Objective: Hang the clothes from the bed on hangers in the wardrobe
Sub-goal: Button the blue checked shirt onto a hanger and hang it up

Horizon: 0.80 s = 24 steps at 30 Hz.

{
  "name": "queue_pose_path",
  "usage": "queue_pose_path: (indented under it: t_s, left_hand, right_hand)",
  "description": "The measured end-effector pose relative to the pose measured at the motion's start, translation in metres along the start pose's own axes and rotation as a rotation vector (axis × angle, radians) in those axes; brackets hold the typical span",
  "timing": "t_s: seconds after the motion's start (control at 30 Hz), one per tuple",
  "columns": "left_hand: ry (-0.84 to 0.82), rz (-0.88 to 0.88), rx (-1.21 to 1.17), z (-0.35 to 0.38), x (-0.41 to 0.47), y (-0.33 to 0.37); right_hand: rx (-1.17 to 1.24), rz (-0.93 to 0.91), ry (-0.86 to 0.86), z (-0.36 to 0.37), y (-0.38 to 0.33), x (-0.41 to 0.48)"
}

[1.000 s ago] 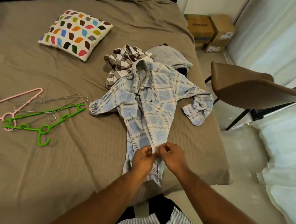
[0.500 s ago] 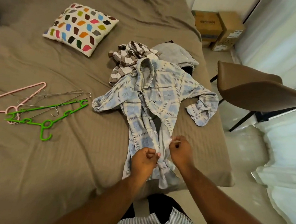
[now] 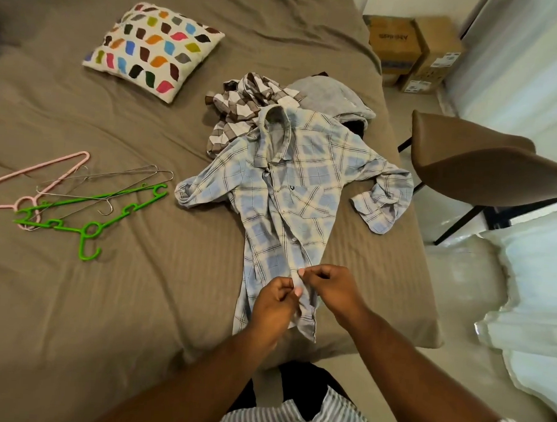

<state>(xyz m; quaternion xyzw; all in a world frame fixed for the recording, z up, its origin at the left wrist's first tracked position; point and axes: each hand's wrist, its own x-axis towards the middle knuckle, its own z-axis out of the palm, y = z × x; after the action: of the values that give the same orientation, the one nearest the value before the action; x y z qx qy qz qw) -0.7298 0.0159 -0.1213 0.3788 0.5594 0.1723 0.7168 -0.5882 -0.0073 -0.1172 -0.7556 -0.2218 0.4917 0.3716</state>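
A light blue plaid shirt [image 3: 291,192] lies spread on the brown bed [image 3: 104,298], collar away from me. My left hand [image 3: 274,304] and my right hand [image 3: 328,287] pinch its front placket near the hem, close together. Behind the shirt lie a brown checked shirt [image 3: 240,108] and a grey garment [image 3: 331,94]. To the left on the bed lie a green hanger [image 3: 90,214], a pink hanger [image 3: 37,172] and wire hangers [image 3: 111,179].
A patterned pillow [image 3: 153,49] sits at the back left of the bed. A brown chair [image 3: 486,163] stands right of the bed, cardboard boxes [image 3: 414,50] behind it. White curtains [image 3: 532,272] hang along the right side.
My two hands had drawn apart along the shirt front, and have come back together on the placket slightly higher up. The camera has shifted a little.
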Motion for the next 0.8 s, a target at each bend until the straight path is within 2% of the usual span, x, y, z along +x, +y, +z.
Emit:
queue_pose_path:
  t_s: [0.07, 0.1, 0.17, 0.2, 0.3, 0.47, 0.57, 0.73, 0.8]
  left_hand:
    - [0.006, 0.012, 0.068, -0.002, 0.0, 0.004]
    - [0.07, 0.06, 0.158, -0.004, 0.001, 0.006]
    - [0.234, 0.261, 0.383, -0.009, 0.005, 0.012]
    - [0.256, 0.37, 0.463, -0.01, 0.007, 0.017]
    - [0.141, 0.487, 0.595, -0.011, 0.015, 0.029]
    - [0.071, 0.438, 0.502, -0.013, 0.02, 0.033]
    - [0.069, 0.334, 0.466, -0.011, 0.021, 0.032]
    - [0.126, 0.172, 0.356, -0.01, 0.023, 0.036]
    - [0.165, 0.155, 0.293, -0.011, 0.022, 0.041]
  right_hand:
    - [0.011, -0.021, 0.015, 0.002, 0.001, 0.0]
    - [-0.013, -0.035, 0.032, 0.003, 0.002, 0.0]
    - [-0.116, -0.069, 0.073, 0.006, 0.004, -0.001]
    - [-0.162, -0.089, 0.086, 0.007, 0.005, -0.001]
    - [-0.241, -0.16, 0.097, 0.007, 0.004, -0.003]
    - [-0.269, -0.192, 0.135, 0.005, 0.003, -0.008]
    - [-0.232, -0.167, 0.133, 0.006, 0.008, -0.007]
    - [-0.162, -0.253, 0.08, 0.01, 0.013, -0.008]
    - [-0.119, -0.203, 0.122, 0.011, 0.012, -0.006]
